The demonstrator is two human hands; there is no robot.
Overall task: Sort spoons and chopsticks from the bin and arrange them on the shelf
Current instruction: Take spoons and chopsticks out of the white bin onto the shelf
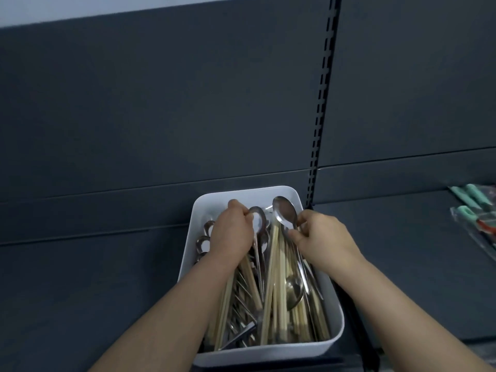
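Head camera: inside the white bin (268, 350) on the shelf (107, 277), right hand (319, 237) fingers are pinching a spoon (285, 212), left hand (233, 232) fingers curling round a second spoon (259, 220); next, likely lifting both clear of chopsticks (273, 264).

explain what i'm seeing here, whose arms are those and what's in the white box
No machine here: a person wears a camera on the head, looking down at their own bare arms. A white bin sits on a dark shelf, full of wooden chopsticks and metal spoons. The right hand pinches a spoon by its neck, bowl raised. The left hand curls its fingers round a second spoon in the pile. Packaged mint-handled items lie far right.
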